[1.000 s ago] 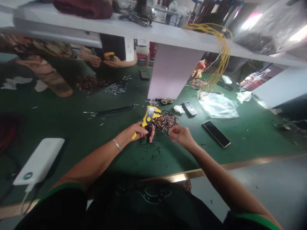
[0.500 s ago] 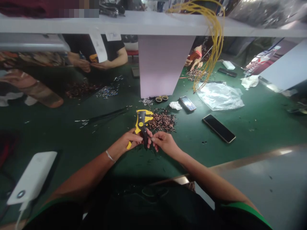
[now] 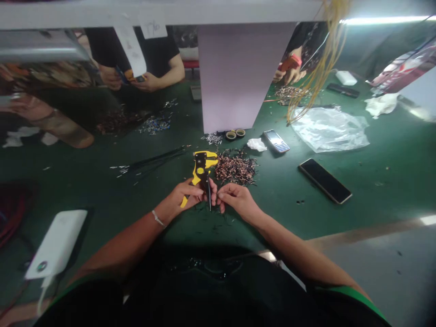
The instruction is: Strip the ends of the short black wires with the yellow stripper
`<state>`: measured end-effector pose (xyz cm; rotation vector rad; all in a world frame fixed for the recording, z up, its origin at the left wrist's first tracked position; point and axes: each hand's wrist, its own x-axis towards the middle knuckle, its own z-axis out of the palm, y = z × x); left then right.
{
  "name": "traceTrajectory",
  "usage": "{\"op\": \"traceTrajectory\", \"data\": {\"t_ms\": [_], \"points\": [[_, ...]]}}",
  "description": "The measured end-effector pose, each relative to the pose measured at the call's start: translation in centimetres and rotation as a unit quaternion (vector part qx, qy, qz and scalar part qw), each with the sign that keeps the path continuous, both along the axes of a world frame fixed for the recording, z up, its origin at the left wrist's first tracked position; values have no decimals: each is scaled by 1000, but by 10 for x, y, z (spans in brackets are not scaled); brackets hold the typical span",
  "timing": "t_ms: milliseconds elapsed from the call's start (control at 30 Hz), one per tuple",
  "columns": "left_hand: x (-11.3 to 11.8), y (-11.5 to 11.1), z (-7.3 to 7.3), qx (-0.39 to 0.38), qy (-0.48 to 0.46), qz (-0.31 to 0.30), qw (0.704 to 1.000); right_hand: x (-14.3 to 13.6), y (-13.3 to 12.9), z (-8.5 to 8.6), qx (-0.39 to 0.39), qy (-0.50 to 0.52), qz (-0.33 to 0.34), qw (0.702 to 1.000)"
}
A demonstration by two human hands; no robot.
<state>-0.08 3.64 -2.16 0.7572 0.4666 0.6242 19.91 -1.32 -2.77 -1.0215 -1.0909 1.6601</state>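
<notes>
My left hand (image 3: 194, 193) is wrapped round a yellow and black wire stripper (image 3: 200, 171), whose jaws point up and to the right. Close beside its black handle, my right hand (image 3: 236, 198) has thumb and forefinger pinched together; whatever lies between them is too small to make out. Just beyond both hands is a pile of short copper-coloured and black pieces (image 3: 236, 168). Small dark scraps lie on the green table (image 3: 190, 231) under and around the hands.
Right of the pile are a keypad phone (image 3: 276, 141), a black smartphone (image 3: 324, 180) and a plastic bag (image 3: 329, 129). Black wires (image 3: 156, 159) lie left; a white power bank (image 3: 57, 243) is nearer. A pillar (image 3: 238, 77) stands ahead; across the table, other people's hands (image 3: 148, 82) work.
The view has tilted down and shifted slightly, so the shelf sits higher in the picture. The stripper's black handle now looks narrower and more upright. Both hands keep nearly the same places.
</notes>
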Motion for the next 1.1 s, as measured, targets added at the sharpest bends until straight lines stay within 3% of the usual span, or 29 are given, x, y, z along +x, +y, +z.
{"op": "traceTrajectory", "data": {"t_ms": [400,667,1100], "points": [[-1,1,0,5,8,-8,1000,2,-2,1,-24,38,-15,999],[2,-2,0,12,26,5,1000,2,-2,-4,4,-21,-15,1000],[-1,-1,-1,12,14,-14,1000,4,-1,-5,5,1,-40,999]]}}
